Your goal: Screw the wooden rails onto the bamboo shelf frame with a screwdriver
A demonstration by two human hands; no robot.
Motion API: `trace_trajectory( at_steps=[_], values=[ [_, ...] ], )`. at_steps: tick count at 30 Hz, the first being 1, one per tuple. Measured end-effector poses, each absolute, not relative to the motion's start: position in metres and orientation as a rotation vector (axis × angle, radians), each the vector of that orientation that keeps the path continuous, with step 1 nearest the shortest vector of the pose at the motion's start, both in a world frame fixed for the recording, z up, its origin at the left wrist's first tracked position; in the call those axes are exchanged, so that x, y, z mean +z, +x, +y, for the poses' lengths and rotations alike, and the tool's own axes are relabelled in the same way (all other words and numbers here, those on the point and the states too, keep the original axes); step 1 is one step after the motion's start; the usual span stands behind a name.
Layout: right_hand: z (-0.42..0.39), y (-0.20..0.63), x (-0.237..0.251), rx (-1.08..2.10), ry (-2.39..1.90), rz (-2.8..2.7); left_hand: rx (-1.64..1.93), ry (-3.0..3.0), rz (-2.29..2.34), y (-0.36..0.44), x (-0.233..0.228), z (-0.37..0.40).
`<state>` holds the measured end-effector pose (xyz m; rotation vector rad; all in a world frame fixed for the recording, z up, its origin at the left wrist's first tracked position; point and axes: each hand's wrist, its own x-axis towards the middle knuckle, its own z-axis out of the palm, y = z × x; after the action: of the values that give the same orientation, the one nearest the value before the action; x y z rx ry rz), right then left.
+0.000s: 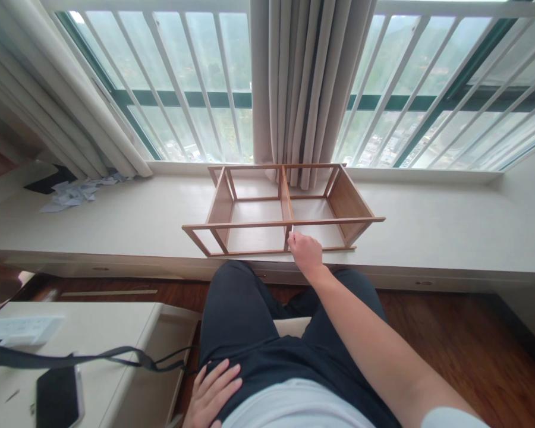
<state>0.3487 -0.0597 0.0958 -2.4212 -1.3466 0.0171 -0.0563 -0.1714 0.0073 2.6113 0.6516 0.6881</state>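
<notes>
A bamboo shelf frame lies on its side on the pale window sill, open side up. My right hand reaches out to it and pinches a small thin tool against the middle upright, just below the front rail. My left hand rests flat on my left thigh, fingers apart, holding nothing. I sit facing the window with my knees against the sill.
Behind the frame hang grey curtains and a barred window. Crumpled paper lies at the sill's far left. A low table at lower left holds a phone, a power strip and a dark strap.
</notes>
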Motion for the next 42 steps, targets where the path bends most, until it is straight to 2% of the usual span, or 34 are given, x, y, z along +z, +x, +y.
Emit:
trace_trajectory(
  at_steps=[12, 42],
  values=[
    [-0.063, 0.353, 0.087, 0.054, -2.344, -1.279, 0.677, 2.61, 0.664, -0.057, 0.006, -0.171],
    [-0.061, 0.352, 0.078, 0.466, -1.854, -0.995, 0.7, 2.606, 0.634, -0.055, 0.009, -0.169]
  ],
)
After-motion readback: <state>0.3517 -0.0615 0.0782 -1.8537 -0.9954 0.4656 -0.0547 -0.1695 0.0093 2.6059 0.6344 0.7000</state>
